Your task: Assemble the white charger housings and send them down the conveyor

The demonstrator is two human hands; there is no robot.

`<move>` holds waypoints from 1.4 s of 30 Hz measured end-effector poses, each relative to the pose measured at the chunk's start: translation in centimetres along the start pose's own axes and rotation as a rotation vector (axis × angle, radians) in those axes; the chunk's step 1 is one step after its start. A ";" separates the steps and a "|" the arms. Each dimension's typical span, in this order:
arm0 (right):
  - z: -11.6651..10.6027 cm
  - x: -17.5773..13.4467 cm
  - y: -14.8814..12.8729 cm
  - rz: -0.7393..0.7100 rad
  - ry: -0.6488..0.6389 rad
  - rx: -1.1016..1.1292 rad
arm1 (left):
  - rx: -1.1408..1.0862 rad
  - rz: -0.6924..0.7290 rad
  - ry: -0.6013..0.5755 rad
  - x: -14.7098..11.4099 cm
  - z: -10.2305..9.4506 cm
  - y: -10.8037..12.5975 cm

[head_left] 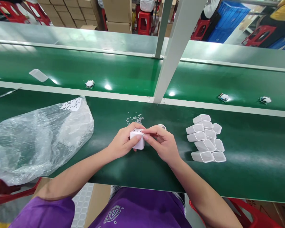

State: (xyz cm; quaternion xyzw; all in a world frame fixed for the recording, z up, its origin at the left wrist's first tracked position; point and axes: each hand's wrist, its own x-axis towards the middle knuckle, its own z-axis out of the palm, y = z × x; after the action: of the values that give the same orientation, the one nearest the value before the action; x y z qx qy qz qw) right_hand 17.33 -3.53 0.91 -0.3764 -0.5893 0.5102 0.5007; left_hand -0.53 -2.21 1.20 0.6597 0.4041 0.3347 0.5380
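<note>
A white plastic charger housing (138, 144), with small dark slots in its top face, sits in the grip of my left hand (123, 141). The fingers and thumb of that hand wrap round its left side. My right hand (163, 141) is closed in a pinch at the housing's upper right corner, and whatever its fingertips hold is too small or hidden to make out. Just beyond my hands lies a scatter of tiny clear pieces (138, 118) on the green work surface (123, 171). A round white object (161, 126) is partly covered by my right hand.
Several white open-ended sleeves (204, 145) lie stacked on the right. A clear plastic bag (41, 136) with a handwritten label covers the left side. Behind a pale rail, a green belt (123, 71) carries several circuit boards (224, 97) and a white sleeve (38, 75). A metal post (172, 53) rises centrally.
</note>
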 end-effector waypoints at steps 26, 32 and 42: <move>0.2 -0.3 -0.3 -0.092 0.002 -0.066 | 0.334 0.183 0.088 0.0 -0.2 0.1; 0.3 -0.5 -0.3 -0.080 0.003 -0.096 | 0.364 0.174 0.105 -0.2 -0.1 -0.2; -0.2 0.2 0.3 -0.006 -0.031 -0.016 | 0.311 0.160 0.086 0.2 -0.5 -0.9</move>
State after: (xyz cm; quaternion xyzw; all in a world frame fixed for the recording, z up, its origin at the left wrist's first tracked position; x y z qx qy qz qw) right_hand 17.48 -3.23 0.61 -0.3706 -0.6021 0.5101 0.4899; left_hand -1.06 -1.71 0.47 0.7501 0.4198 0.3379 0.3833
